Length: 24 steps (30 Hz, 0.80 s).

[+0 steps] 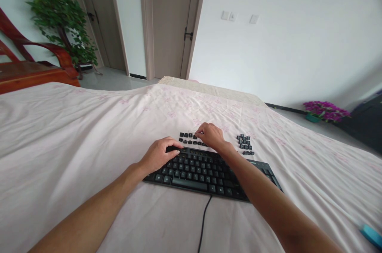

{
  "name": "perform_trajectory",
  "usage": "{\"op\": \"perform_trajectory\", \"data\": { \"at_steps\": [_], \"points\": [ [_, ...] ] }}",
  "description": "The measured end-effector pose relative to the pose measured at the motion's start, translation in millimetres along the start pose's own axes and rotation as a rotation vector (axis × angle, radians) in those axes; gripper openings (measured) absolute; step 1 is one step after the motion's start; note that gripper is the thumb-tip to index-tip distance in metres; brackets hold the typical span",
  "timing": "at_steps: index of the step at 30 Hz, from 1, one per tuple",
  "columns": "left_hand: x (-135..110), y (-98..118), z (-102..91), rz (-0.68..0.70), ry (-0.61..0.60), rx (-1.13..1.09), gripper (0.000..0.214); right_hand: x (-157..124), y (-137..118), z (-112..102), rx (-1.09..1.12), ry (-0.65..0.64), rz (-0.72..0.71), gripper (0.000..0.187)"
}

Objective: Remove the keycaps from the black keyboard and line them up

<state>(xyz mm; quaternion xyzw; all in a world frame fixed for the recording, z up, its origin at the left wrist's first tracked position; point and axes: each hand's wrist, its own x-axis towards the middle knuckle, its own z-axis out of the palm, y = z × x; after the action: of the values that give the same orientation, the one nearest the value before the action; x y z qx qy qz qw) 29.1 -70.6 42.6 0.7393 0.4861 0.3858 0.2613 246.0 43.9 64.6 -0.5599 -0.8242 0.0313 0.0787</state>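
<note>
A black keyboard (197, 171) lies on the pink-white cloth, with some of its top-row keycaps off. My left hand (161, 153) holds its upper left corner, thumb on top near the edge. Just beyond the keyboard, loose black keycaps (186, 135) lie in two short rows. Over the right end of these rows is my right hand (210, 134), its thumb and fingers pinched together. A thin, pale wire-like line shows at its fingertips; what it grips is too small to name for sure. To the right lies a second group of loose keycaps (244, 142).
The keyboard's black cable (205, 221) runs toward me across the cloth (119, 125). A blue object (371, 235) lies at the lower right. Beyond stand a wooden chair (38, 70), a leafy plant (59, 18), two doors and a pot of purple flowers (325, 110).
</note>
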Motion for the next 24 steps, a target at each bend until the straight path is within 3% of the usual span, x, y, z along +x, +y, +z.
{"op": "perform_trajectory", "data": {
  "at_steps": [24],
  "points": [
    [0, 0, -0.2, 0.003, 0.002, 0.010, 0.019, 7, -16, 1, 0.015, 0.030, -0.064, 0.017]
  ]
}}
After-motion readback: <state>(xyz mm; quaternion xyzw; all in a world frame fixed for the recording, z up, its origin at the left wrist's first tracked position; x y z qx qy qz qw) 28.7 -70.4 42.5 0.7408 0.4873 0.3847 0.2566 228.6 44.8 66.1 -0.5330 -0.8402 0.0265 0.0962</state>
